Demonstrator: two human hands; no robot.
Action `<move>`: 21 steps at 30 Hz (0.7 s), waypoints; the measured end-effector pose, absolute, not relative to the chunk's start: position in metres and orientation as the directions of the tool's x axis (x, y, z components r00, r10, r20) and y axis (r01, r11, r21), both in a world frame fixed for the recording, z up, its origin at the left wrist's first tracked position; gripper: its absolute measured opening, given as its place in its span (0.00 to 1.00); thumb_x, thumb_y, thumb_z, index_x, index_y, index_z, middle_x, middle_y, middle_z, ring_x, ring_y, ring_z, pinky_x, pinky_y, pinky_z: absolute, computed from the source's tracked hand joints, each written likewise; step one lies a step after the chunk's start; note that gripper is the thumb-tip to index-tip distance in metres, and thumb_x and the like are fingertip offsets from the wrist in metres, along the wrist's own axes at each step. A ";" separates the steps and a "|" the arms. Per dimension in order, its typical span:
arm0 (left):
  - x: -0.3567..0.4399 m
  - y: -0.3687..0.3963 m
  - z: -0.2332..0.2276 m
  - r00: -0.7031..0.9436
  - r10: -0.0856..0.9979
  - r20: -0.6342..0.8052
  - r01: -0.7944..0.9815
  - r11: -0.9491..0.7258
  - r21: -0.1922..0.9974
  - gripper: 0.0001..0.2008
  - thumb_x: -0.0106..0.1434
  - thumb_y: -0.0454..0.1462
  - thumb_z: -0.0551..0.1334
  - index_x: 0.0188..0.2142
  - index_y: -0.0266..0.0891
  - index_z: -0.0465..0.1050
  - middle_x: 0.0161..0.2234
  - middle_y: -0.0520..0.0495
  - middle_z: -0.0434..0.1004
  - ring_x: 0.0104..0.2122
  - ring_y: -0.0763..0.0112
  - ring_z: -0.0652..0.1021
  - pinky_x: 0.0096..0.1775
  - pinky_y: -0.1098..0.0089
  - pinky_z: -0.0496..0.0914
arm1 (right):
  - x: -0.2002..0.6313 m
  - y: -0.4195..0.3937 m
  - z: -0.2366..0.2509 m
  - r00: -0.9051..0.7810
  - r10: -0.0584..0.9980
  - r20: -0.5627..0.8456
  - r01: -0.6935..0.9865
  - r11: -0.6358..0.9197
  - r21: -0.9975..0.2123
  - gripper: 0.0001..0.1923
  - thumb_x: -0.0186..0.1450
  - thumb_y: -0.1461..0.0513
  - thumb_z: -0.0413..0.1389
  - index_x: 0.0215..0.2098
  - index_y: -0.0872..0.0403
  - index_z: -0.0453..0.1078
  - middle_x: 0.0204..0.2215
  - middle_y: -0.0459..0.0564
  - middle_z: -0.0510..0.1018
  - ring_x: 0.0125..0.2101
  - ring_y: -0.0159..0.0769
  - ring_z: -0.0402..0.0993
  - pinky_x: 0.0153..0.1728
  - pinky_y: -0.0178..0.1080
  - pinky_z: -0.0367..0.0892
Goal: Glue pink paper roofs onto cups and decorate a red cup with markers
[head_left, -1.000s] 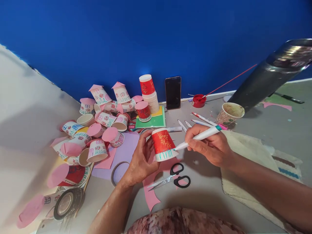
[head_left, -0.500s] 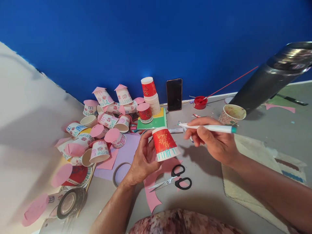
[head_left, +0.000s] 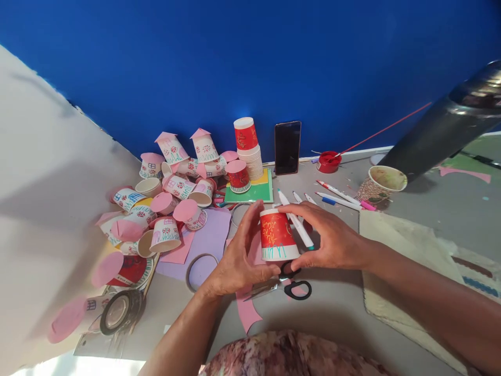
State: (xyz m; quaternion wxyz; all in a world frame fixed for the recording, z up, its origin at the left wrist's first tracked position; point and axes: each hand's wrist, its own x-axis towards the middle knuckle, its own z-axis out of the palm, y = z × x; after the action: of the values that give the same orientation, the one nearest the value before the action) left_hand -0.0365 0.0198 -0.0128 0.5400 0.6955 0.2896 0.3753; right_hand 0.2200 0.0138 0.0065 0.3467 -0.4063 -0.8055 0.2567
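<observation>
Between my two hands is an upside-down red paper cup (head_left: 277, 230) with gold figures and green zigzag strokes on its white lower band. My left hand (head_left: 242, 256) curves round its left side, thumb below near the rim. My right hand (head_left: 332, 235) takes the other side, index finger at the top and thumb by the rim. A white marker (head_left: 300, 230) with green ends slants under the right index finger, seemingly tucked among the fingers, which are partly hidden. Black-handled scissors (head_left: 297, 290) lie below the cup on pink paper scraps (head_left: 247, 313).
Decorated paper cups with pink paper tops (head_left: 166, 235) crowd the left. Behind stand stacked cups (head_left: 246, 136) and a phone (head_left: 287, 148). Rightward are loose markers (head_left: 340, 196), a red paint pot (head_left: 327, 163), a patterned cup (head_left: 381, 183), a dark flask (head_left: 442, 125) and a cloth (head_left: 399, 261). Tape rolls (head_left: 117, 312) lie left.
My right hand has moved left and down to the cup, and the marker has swung from nearly level to a steep slant. The cup has turned, and both hands now hold it.
</observation>
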 end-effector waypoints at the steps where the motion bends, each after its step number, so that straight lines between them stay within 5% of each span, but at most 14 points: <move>1: -0.039 0.020 -0.011 0.550 0.815 0.180 0.082 -0.267 0.960 0.59 0.54 0.45 0.81 0.76 0.58 0.49 0.77 0.42 0.51 0.75 0.42 0.59 0.74 0.41 0.58 | 0.220 0.014 0.006 -0.452 0.821 0.348 0.480 0.552 -0.682 0.52 0.49 0.49 0.79 0.68 0.47 0.66 0.56 0.59 0.79 0.50 0.53 0.78 0.49 0.52 0.76; 6: -0.042 0.021 -0.003 0.525 0.828 0.196 0.226 -0.358 0.906 0.53 0.53 0.42 0.80 0.73 0.56 0.57 0.72 0.42 0.60 0.71 0.43 0.65 0.71 0.41 0.64 | 0.223 0.013 0.003 -0.450 0.819 0.357 0.442 0.551 -0.708 0.57 0.51 0.45 0.78 0.72 0.45 0.61 0.59 0.59 0.77 0.46 0.49 0.79 0.42 0.47 0.78; 8: -0.041 0.023 -0.002 0.500 0.833 0.236 0.215 -0.384 0.898 0.51 0.55 0.39 0.78 0.72 0.55 0.57 0.71 0.42 0.60 0.70 0.45 0.66 0.70 0.42 0.66 | 0.224 0.010 0.008 -0.411 0.802 0.433 0.391 0.584 -0.711 0.46 0.59 0.48 0.74 0.70 0.45 0.63 0.57 0.58 0.79 0.42 0.45 0.80 0.40 0.45 0.77; 12: -0.040 0.024 -0.002 0.469 0.836 0.285 0.235 -0.429 0.872 0.47 0.54 0.32 0.75 0.70 0.53 0.59 0.68 0.42 0.63 0.67 0.47 0.69 0.68 0.42 0.67 | 0.221 0.002 0.022 -0.369 0.688 0.625 0.265 0.722 -0.639 0.14 0.75 0.60 0.57 0.58 0.45 0.73 0.35 0.48 0.83 0.32 0.40 0.77 0.35 0.43 0.73; 21: -0.037 0.021 -0.001 0.447 0.830 0.334 0.302 -0.491 0.817 0.46 0.55 0.44 0.79 0.68 0.51 0.59 0.65 0.39 0.67 0.64 0.47 0.72 0.65 0.44 0.71 | 0.211 -0.005 0.025 -0.341 0.698 0.629 0.291 0.715 -0.636 0.03 0.71 0.63 0.59 0.39 0.49 0.75 0.24 0.44 0.78 0.23 0.34 0.73 0.26 0.39 0.68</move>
State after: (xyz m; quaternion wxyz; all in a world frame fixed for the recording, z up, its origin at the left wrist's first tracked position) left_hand -0.0373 0.0209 -0.0013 0.3485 0.7758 0.3649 0.3789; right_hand 0.2107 -0.0054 0.0252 0.4816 -0.3126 -0.7910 0.2116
